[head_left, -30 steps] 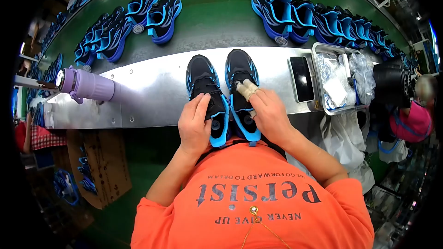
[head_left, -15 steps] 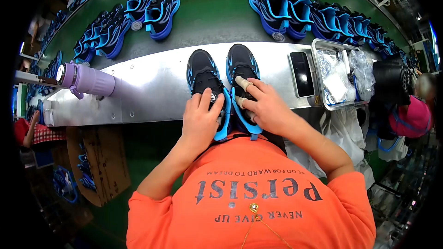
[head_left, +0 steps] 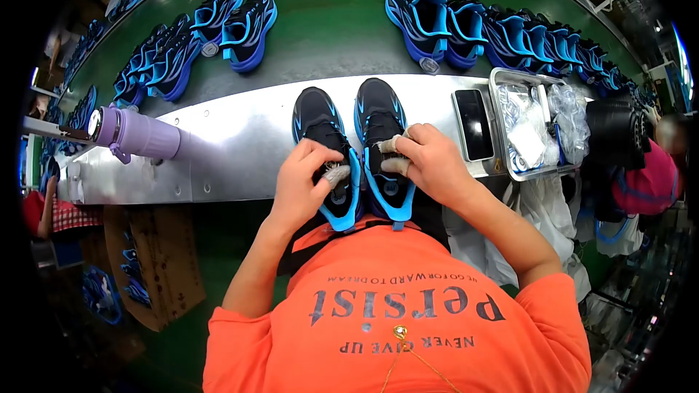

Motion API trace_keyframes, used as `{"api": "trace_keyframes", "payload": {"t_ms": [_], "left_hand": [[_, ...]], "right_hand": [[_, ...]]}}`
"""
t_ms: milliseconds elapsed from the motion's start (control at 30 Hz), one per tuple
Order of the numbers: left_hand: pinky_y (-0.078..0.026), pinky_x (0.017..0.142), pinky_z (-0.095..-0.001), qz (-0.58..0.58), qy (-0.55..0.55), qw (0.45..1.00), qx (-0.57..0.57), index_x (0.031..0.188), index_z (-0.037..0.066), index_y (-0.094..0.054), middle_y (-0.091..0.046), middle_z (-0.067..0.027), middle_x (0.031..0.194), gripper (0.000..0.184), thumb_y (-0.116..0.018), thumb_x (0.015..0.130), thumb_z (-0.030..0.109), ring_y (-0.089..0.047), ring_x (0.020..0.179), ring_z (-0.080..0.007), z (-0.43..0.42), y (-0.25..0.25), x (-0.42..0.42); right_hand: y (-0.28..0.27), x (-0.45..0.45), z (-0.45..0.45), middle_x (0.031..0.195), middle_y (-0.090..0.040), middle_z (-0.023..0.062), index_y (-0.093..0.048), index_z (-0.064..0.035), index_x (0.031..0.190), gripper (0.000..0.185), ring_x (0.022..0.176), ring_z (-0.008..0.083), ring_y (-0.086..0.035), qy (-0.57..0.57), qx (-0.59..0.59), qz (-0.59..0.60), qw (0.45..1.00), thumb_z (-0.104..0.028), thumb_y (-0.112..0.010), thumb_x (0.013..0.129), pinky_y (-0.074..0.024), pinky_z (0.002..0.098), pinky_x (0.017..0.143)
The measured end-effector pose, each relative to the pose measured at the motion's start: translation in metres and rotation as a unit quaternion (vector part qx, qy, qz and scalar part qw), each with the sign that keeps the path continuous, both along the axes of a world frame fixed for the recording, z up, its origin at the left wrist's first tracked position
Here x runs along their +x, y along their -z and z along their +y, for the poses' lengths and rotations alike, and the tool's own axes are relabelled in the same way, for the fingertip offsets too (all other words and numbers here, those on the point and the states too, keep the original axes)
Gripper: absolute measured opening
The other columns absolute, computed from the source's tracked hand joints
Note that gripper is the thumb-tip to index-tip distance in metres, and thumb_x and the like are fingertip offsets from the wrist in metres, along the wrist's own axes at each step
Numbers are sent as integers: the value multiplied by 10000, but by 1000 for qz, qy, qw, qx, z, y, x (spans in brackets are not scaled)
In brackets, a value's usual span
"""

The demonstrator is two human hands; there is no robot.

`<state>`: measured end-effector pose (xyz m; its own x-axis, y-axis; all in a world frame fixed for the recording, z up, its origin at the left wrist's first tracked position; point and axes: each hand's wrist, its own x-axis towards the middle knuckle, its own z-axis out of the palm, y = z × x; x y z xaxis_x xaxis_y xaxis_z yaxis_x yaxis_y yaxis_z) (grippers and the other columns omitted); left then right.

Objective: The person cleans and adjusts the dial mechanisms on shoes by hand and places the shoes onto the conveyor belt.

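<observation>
- The left hand [head_left: 297, 183] is over the left shoe [head_left: 318, 125], its index finger and thumb bent toward each other at the tongue; whether they pinch a lace cannot be told. The thumb has a pale cover.
- The right hand [head_left: 440, 166] is at the right shoe [head_left: 376, 125], fingers curled by the lacing and the opening; I cannot tell whether they grip anything. Pale covers wrap two of its digits.
- Both shoes, black with blue trim, lie side by side on the metal bench [head_left: 237, 145], toes pointing away from the person, heels near the orange shirt [head_left: 393, 269].
- Right of them lies a phone [head_left: 473, 125], just beside a tray [head_left: 502, 135] with clear plastic bags [head_left: 570, 118] in it.
- A purple bottle [head_left: 151, 136] lies on its side toward the bench's left end.
- Beyond the bench, similar shoes [head_left: 426, 23] stand in rows on a green surface [head_left: 331, 11].
</observation>
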<state>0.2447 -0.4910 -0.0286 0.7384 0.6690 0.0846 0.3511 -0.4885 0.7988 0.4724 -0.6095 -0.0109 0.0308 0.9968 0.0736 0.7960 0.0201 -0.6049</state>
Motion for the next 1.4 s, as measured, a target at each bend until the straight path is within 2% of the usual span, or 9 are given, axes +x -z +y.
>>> {"api": "trace_keyframes", "payload": {"t_ms": [133, 300, 400, 533, 733, 900, 1067, 1233, 1400], "left_hand": [[-475, 684, -289, -56, 20, 997, -44, 1078, 57, -693, -638, -59, 1016, 294, -709, 786, 23, -587, 786, -173, 5, -1, 0], [-458, 656, -293, 12, -16, 998, 64, 1082, 53, -674, -583, -60, 951, 293, -727, 794, 45, -535, 748, -175, -4, -1, 12], [-463, 661, -307, -5, 24, 998, -62, 1056, 45, -665, -560, -65, 920, 276, -735, 789, 59, -534, 751, -196, 6, -3, 2], [-511, 771, -365, 38, -61, 997, 22, 1124, 48, -646, -586, -103, 925, 380, -633, 758, -49, -612, 898, -278, -13, -19, 17], [-418, 684, -246, -33, 21, 984, -176, 1159, 55, -662, -488, 2, 861, 361, -699, 805, -9, -461, 749, -106, 11, 0, 4], [-417, 698, -252, 7, -66, 995, 68, 1162, 60, -661, -571, -3, 889, 363, -713, 805, 22, -460, 756, -106, -6, -1, 16], [-421, 694, -257, -15, 25, 991, -132, 1198, 64, -643, -613, -21, 939, 390, -711, 815, 35, -481, 747, -136, 11, 5, 9], [-427, 699, -260, 34, -56, 995, 72, 1206, 54, -637, -635, -27, 972, 389, -704, 823, 34, -476, 762, -120, -8, -3, 18], [-432, 691, -265, 8, 15, 998, -60, 1179, 64, -648, -613, -42, 944, 379, -733, 810, 60, -485, 767, -131, 5, -4, 16]], "right_hand": [[5, 17, 3, 889, -548, 110, -704, -109, 1079, 287, 858, 290, -569, -73, 34, 84, 993, -144, -760, 799, -474, 383, 732], [7, 7, 3, 872, -530, 109, -688, -113, 1098, 312, 877, 287, -561, 36, -35, 29, 998, -143, -761, 796, -473, 377, 760], [-17, 18, 3, 810, -544, 101, -689, -97, 1053, 273, 784, 286, -575, -52, -63, 132, 988, -177, -766, 804, -486, 375, 717], [10, 9, 7, 929, -548, 127, -669, -186, 1211, 415, 953, 310, -565, 24, -84, 40, 995, -179, -757, 805, -470, 399, 826], [-5, 20, 7, 882, -580, 113, -699, -163, 1065, 310, 850, 312, -616, -53, -37, 122, 990, -236, -791, 778, -504, 410, 747], [1, 13, 9, 897, -595, 112, -714, -140, 1007, 271, 868, 312, -623, 14, -33, 57, 998, -260, -793, 777, -505, 400, 750], [8, 25, 7, 910, -583, 99, -713, -123, 1062, 311, 830, 265, -609, -52, -16, 102, 993, -246, -794, 788, -504, 358, 718], [-6, 21, 6, 923, -605, 108, -708, -126, 1083, 324, 863, 296, -621, -35, -72, 74, 994, -245, -788, 792, -507, 381, 737], [14, 21, 2, 912, -570, 113, -700, -151, 1094, 359, 899, 294, -590, 16, -69, 122, 990, -253, -805, 766, -491, 383, 799]]}}
